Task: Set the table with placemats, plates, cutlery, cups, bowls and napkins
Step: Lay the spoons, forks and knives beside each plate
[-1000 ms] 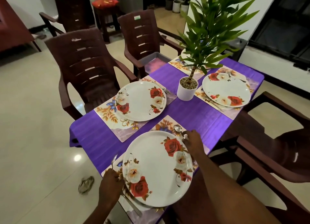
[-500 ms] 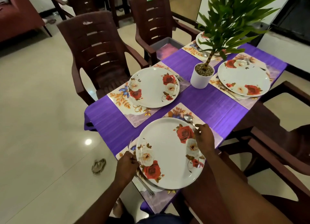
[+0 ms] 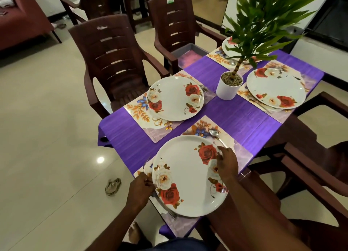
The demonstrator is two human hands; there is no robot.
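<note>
L hand (image 3: pixel 140 187) curled, thumb side toward its grip, forearm angled up from below. R hand (image 3: pixel 227 163) fingers bent, pinching at fingertips.

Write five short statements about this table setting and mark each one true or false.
1. Both hands, left hand and right hand, hold the nearest plate. True.
2. The potted plant stands on a plate. False: it stands on the purple tablecloth.
3. A spoon lies on the nearest placemat. True.
4. Cups stand beside the plates. False: none show.
5. Each visible plate rests over a placemat. True.
</note>
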